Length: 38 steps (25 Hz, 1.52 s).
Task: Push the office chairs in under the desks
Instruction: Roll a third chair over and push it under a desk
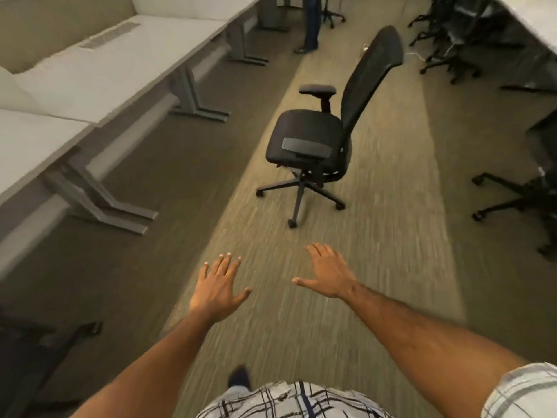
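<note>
A black office chair (310, 134) with a mesh back stands alone in the carpeted aisle, its seat facing left toward a row of white desks (99, 82). It is well clear of the desks. My left hand (215, 289) and my right hand (330, 274) are stretched out in front of me, palms down, fingers spread, holding nothing. Both hands are short of the chair, a step or so from its wheeled base.
Grey T-shaped desk legs (99, 206) stand along the left. Several black chairs (452, 34) sit under desks at the right and far right (521, 197). A person's legs (310, 25) stand at the far end of the aisle. A white cable (417, 55) lies on the floor.
</note>
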{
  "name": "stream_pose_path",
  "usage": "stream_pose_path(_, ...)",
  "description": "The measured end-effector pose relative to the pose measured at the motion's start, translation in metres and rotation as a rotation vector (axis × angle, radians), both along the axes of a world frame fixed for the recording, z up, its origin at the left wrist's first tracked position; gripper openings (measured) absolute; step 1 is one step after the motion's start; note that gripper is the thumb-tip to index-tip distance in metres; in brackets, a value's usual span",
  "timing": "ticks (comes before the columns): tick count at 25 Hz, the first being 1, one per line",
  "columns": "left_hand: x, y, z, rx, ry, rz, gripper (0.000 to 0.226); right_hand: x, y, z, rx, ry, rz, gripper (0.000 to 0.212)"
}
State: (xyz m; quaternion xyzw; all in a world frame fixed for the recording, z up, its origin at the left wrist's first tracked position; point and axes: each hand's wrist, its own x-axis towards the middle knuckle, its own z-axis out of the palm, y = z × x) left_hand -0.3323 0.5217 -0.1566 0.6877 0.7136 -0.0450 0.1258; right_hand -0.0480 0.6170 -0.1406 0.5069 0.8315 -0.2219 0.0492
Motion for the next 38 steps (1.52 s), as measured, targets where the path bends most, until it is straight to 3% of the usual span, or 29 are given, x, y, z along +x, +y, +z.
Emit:
stream_pose_path(12,0.160,0.248,-0.045,-0.087,-0.078,-0.364,0.084,0.186,0.124,-0.039,-0.064,-0.054,-0.393,0.090)
stream_pose_path(17,0.226,0.360,-0.046,-0.098,-0.148,-0.450,0.085,0.245,0.206,-0.032,-0.051,-0.174,-0.376,0.085)
stream_pose_path(21,0.257,0.436,-0.036,-0.097,-0.128,-0.504,0.085,0.278,0.270,-0.026,-0.026,-0.149,-0.389,0.084)
stream_pose_path(26,0.292,0.521,-0.031,-0.061,-0.114,-0.356,0.083,0.321,0.364,-0.036,-0.037,-0.157,-0.286,0.080)
stream_pose_path(33,0.322,0.619,-0.008,0.064,-0.207,0.126,0.085,0.390,0.551,0.008,0.041,-0.146,0.034,0.077)
stream_pose_path(38,0.335,0.682,0.057,0.236,-0.436,0.451,0.112,0.402,0.686,0.060,0.199,-0.034,0.133,0.071)
